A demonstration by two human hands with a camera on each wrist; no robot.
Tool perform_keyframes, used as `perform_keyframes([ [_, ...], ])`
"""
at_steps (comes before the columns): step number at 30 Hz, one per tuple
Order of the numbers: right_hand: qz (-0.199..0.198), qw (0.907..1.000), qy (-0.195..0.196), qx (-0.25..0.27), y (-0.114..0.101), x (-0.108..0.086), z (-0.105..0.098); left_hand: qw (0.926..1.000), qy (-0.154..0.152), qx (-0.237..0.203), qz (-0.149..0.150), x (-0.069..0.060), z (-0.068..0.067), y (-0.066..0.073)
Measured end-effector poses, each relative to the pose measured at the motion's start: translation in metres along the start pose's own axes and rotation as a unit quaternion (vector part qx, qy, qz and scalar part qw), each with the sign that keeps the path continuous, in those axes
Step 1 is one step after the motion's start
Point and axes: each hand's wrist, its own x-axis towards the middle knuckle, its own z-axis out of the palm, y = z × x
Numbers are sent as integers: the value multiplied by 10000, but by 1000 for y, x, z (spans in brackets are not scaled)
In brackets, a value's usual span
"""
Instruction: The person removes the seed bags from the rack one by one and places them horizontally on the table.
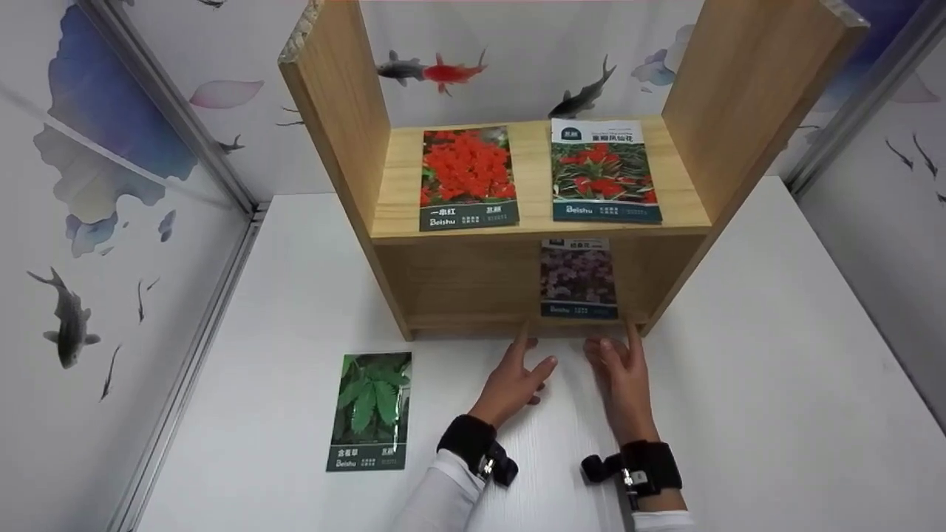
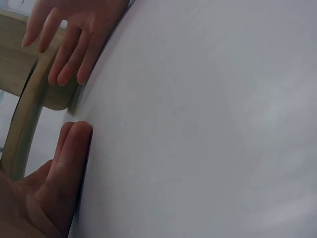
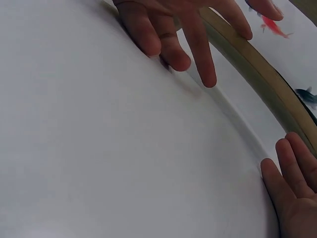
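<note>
A seed packet with purple flowers [image 1: 578, 279] rests on the lower shelf of the wooden shelf unit [image 1: 473, 288]. My left hand [image 1: 515, 377] is just in front of that shelf, left of the packet, its index finger stretched toward the lower edge. On the other side, my right hand [image 1: 621, 373] reaches its index finger to the same edge, below the packet's right corner. Neither hand holds anything. In the left wrist view both hands hover low over the white tabletop [image 2: 198, 124], fingers extended and palms apart.
On the upper shelf lie a packet with red flowers [image 1: 468, 177] at left and another red-flowered packet [image 1: 604, 171] at right. A green-leaf packet [image 1: 369, 410] lies on the table at left. Printed panels [image 1: 66, 222] wall the table in.
</note>
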Motion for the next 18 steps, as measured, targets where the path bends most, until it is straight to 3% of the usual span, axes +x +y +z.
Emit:
perform_keyframes([
  [3,24,9998,12,-193,-1,2,0,10000,-41,-63,-36,4,4,2],
  [10,137,9999,5,-46,-7,4,2,9991,-169,-382,-70,13,11,6],
  [18,-20,9934,0,-1149,-19,18,3,9966,-250,-749,-244,23,17,16],
])
